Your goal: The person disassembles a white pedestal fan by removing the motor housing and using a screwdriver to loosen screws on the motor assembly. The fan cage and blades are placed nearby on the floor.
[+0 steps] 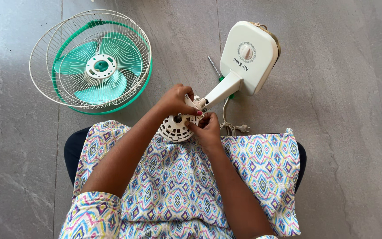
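A white table fan lies on its side on the floor, its square base (249,55) with a round dial pointing away from me and its neck (219,90) running toward my lap. My left hand (173,101) grips the top of the round white motor housing (173,128) at the neck's end. My right hand (206,128) holds the housing's right side, fingertips pinched at its centre. What the fingertips pinch is too small to tell.
The wire fan guards (89,59) with a teal rim and the teal blade (98,66) lie stacked on the grey tiled floor at the upper left. A screwdriver (215,68) with a green handle lies beside the base. The white cord and plug (239,129) trail by my knee.
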